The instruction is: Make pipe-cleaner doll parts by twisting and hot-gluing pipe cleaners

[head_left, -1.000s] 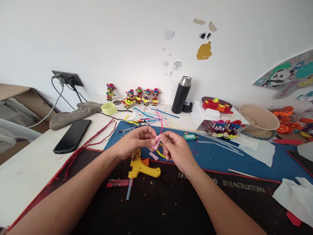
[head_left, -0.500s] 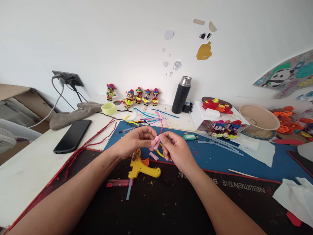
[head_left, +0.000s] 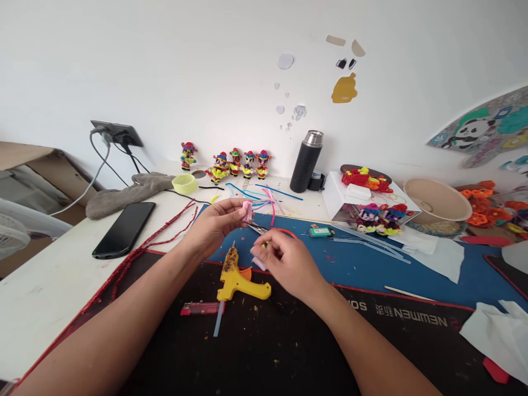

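My left hand [head_left: 216,223] is raised over the blue mat [head_left: 363,258] and pinches a small pink fuzzy roll [head_left: 247,211] between thumb and fingertips. My right hand [head_left: 284,263] has dropped to the mat's front edge, fingers curled down over a short pink piece [head_left: 259,263] that lies beside the yellow glue gun [head_left: 237,279]. Whether the fingers grip that piece is hidden. Small scissors with red handles [head_left: 274,231] lie just behind the right hand.
A black desk mat [head_left: 289,346] fills the front, with a red lighter [head_left: 200,309] on it. A black phone [head_left: 124,229] and red pipe cleaners [head_left: 165,228] lie left. Small figurines [head_left: 235,163], a black flask [head_left: 306,160], a white box [head_left: 363,201], a bowl [head_left: 437,201] and tissues [head_left: 499,330] stand around.
My hands have parted. The left hand lifted the pink roll up and away, and the right hand let go of it and dropped to the pink piece by the glue gun.
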### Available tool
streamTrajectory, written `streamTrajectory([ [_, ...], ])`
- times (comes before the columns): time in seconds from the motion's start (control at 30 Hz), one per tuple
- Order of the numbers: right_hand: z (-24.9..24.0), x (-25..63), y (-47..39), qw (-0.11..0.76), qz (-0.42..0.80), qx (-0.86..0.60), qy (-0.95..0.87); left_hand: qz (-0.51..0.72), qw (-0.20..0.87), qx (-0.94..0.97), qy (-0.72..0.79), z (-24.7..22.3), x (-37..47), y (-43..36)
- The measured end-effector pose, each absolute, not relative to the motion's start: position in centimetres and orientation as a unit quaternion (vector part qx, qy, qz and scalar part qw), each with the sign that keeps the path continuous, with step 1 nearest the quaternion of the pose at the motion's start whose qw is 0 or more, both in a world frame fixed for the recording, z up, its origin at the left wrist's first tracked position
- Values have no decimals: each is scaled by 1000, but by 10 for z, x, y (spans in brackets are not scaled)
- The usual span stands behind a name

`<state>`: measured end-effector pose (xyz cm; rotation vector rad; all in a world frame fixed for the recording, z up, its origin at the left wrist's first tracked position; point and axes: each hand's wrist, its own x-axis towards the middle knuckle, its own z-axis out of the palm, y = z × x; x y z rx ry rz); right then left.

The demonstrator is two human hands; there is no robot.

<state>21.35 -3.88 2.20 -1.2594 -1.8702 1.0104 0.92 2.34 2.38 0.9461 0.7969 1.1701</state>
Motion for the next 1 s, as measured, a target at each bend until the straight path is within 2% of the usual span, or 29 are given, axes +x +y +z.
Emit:
streamTrajectory([
  [0.1, 24, 208, -48, 220, 268, -451, -822, 524, 658, 403, 361, 22, 7, 25],
  [0.2, 26, 205, -53, 166, 208, -421, -867, 523, 659, 401, 363, 22, 7, 25],
  [0.57, 29, 198, -58, 49, 182, -410, -892, 523, 650, 410, 367, 21, 6, 27],
  [0.77, 24, 197, -56, 45, 178, -409, -894, 526, 650, 406, 368, 21, 6, 27],
  [1.0, 29, 200, -53, 134, 284, -458, -832, 588, 618, 373, 365, 31, 2, 30],
])
